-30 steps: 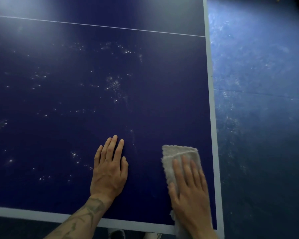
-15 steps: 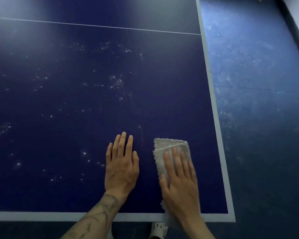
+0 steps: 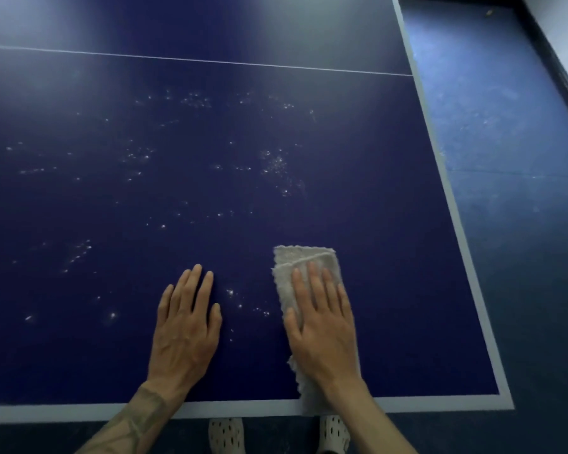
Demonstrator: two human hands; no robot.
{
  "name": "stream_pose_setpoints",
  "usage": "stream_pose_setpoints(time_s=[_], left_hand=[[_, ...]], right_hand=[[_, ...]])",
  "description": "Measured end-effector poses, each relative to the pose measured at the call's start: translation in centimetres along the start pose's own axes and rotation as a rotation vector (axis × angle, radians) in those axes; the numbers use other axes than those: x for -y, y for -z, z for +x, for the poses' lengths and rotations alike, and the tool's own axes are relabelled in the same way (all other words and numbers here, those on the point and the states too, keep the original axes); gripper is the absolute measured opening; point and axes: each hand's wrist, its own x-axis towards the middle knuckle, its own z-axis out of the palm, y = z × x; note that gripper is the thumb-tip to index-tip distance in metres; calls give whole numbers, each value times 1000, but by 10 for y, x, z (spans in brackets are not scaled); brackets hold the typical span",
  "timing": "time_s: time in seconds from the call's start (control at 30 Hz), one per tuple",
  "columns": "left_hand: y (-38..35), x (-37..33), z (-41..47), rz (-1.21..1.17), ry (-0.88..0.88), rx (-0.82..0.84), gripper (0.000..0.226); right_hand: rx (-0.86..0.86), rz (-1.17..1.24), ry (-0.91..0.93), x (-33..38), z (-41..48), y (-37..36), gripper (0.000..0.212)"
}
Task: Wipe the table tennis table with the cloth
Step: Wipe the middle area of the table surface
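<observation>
The dark blue table tennis table (image 3: 391, 224) fills most of the view, with white border lines along its near and right edges. Many small pale specks dot its surface, mostly left of and beyond my hands. A folded off-white cloth (image 3: 304, 262) lies flat near the near right corner. My right hand (image 3: 325, 329) presses flat on the cloth, fingers spread, covering its lower half. My left hand (image 3: 186, 326) rests palm down on the bare tabletop, a hand's width left of the cloth.
A thin white line (image 3: 210, 62) crosses the tabletop far ahead. Blue scuffed floor (image 3: 512, 132) runs along the table's right side, with a wall base (image 3: 558, 60) at the far right. My two white perforated shoes (image 3: 227, 434) show below the near edge.
My right hand and the cloth have slid left, away from the table's right edge. The view has shifted, so the near right corner now shows in full.
</observation>
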Motion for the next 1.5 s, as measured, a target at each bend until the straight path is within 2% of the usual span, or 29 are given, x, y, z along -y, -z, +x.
stream_pose_setpoints(time_s=[0.13,0.23,0.3,0.4,0.47,0.53,0.63,0.73,0.8,0.87,0.97,1.03,1.1,1.17,1.23,1.3,1.4,1.47,1.5], left_hand=[[-4,12,-1,-6,-38,8,60],[-7,14,-2,-2,-42,-1,59],[-8,16,-2,7,-46,-6,59],[-9,16,-2,7,-55,-9,59],[-8,16,-2,15,-59,-5,59],[-7,16,-1,14,-54,0,59],[-7,16,-1,2,-39,6,60],[-7,16,-1,1,-39,15,59],[-7,15,-1,8,-37,14,59],[-6,15,-2,11,-38,10,58],[-4,15,-2,9,-39,-1,58],[-1,13,-1,-1,-37,6,57],[1,13,0,-32,-36,11,57],[2,17,0,-82,-40,0,56],[5,27,2,-93,-36,-24,55],[7,38,7,-67,-11,-50,55],[8,50,12,-13,-1,-45,56],[7,51,12,-4,-1,-38,56],[6,51,12,-8,5,-31,56]], right_hand=[[10,-9,-250,-33,-4,15,68],[-33,6,-377,-11,23,16,69],[-36,20,-324,21,39,9,69],[-10,-10,-55,62,28,-10,70],[4,-34,66,57,8,-15,71],[-2,-38,17,28,-12,-11,69],[-26,-16,-203,-11,-21,3,66],[-65,-24,-340,6,1,1,68],[-84,-12,-302,43,18,-8,69],[-74,-7,-145,77,19,-21,70],[-31,-34,58,77,-3,-28,72],[-20,-39,-4,49,-16,-20,70],[-18,-14,-155,29,-17,-8,67],[-29,-6,-283,31,-5,-4,68],[-55,6,-330,57,13,-7,69],[-59,31,-286,93,25,-15,69],[-39,9,-47,125,14,-30,71],[-22,-16,81,109,1,-31,71],[-13,-21,73,93,-5,-28,70]])
